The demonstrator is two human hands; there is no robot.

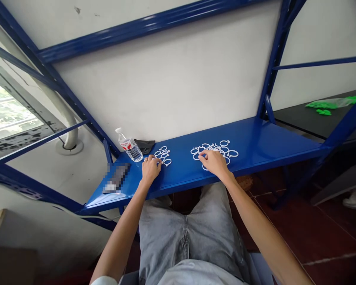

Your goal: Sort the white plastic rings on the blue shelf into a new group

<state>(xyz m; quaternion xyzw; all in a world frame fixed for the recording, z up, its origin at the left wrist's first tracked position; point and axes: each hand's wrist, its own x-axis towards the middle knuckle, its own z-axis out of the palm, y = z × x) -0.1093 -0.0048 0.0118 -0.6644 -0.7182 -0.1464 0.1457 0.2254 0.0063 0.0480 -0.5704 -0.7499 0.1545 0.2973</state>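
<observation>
On the blue shelf table, my right hand (215, 161) reaches over the larger heap of white plastic rings (224, 151), each with a small tab. Its thumb and fingers are pinched together beside a ring at the heap's left side; what lies between the fingertips is too small to make out. Over at the left, my left hand (150, 169) rests at the near edge of a smaller group of white rings (167, 162). Its fingers are bent and a little apart, touching or very close to the rings, and partly cover them.
Behind my left hand stand a clear water bottle (132, 149), tilted in view, and a black pouch (145, 145). A dark, blurred-out flat object (118, 178) lies at the left end. Blue frame posts (274, 67) rise around the tabletop (184, 172). Green pieces (323, 106) lie on a dark table at right.
</observation>
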